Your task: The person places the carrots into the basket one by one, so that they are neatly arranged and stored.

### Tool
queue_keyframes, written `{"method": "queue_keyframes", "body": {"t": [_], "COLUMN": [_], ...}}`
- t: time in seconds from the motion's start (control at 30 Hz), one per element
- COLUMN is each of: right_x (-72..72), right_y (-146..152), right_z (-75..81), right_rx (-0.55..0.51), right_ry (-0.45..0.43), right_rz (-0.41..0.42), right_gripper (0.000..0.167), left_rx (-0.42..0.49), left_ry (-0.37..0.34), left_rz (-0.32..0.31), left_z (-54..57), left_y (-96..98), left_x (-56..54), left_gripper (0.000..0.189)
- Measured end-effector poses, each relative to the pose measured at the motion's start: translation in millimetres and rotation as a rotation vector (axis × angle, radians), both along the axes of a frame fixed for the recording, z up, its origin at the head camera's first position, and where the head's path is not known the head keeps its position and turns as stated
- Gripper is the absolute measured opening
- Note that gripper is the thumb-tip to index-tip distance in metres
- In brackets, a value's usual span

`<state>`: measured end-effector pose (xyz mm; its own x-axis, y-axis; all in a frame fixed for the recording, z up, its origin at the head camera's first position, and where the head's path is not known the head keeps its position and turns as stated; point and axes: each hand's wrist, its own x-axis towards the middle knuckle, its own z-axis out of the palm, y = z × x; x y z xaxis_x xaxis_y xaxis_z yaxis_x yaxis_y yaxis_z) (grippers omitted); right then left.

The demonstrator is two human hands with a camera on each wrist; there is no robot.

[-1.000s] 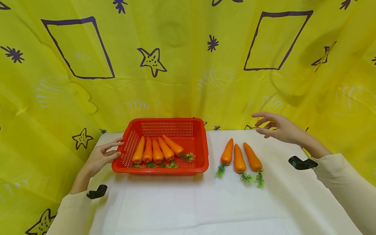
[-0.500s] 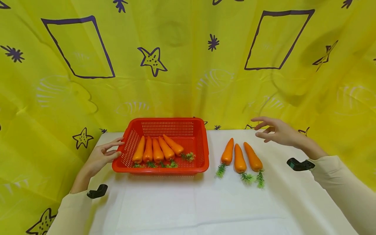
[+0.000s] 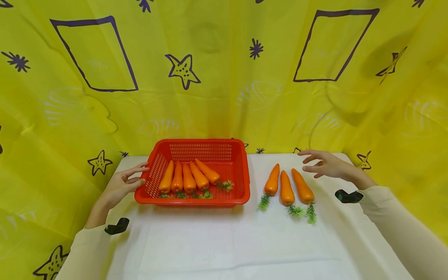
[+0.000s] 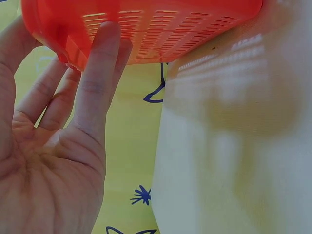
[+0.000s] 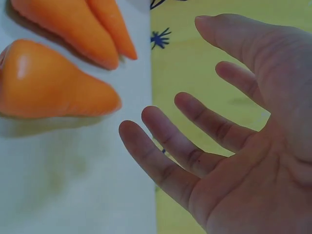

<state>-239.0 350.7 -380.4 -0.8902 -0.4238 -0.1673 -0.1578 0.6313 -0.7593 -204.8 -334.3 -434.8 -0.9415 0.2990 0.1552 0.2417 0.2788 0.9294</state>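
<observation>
Head: left fingers (image 3: 134,170) touch basket (image 3: 192,202); right fingers (image 3: 313,169) near carrots (image 3: 287,190).

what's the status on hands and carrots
Left hand holds red basket by rim. Right hand empty, near three loose carrots. Five carrots inside basket. Nothing visibly blocking.

room: between red basket (image 3: 192,202) and loose carrots (image 3: 287,190), above carrots | blocks: basket walls, yellow curtain (image 3: 217,112) behind

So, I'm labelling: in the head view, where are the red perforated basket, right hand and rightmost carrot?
Red perforated basket (image 3: 217,201), head view, front rim.
Right hand (image 3: 329,165), head view, its middle.
Rightmost carrot (image 3: 303,186), head view, orange body.
</observation>
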Motion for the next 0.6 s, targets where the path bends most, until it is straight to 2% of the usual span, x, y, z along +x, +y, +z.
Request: {"method": "queue_keyframes", "body": {"t": [0.3, 0.47, 0.6], "right_x": [-4.8, -4.7, -3.7], "right_y": [4.8, 3.9, 2.1], "right_z": [-32.3, -44.6, -51.1], "right_rx": [0.004, -0.018, -0.016], "right_ry": [-0.153, -0.245, -0.28], "right_rz": [0.017, 0.01, 0.0], "right_gripper": [0.07, 0.074, 0.075], "left_rx": [0.005, 0.004, -0.006], "left_ry": [0.002, 0.008, 0.009], "left_rz": [0.001, 0.001, 0.005], "left_z": [-2.5, -2.9, -2.5], "left_y": [-1.9, -2.3, -2.2], "left_x": [-0.3, -0.9, -1.1], "left_gripper": [0.044, 0.044, 0.044]}}
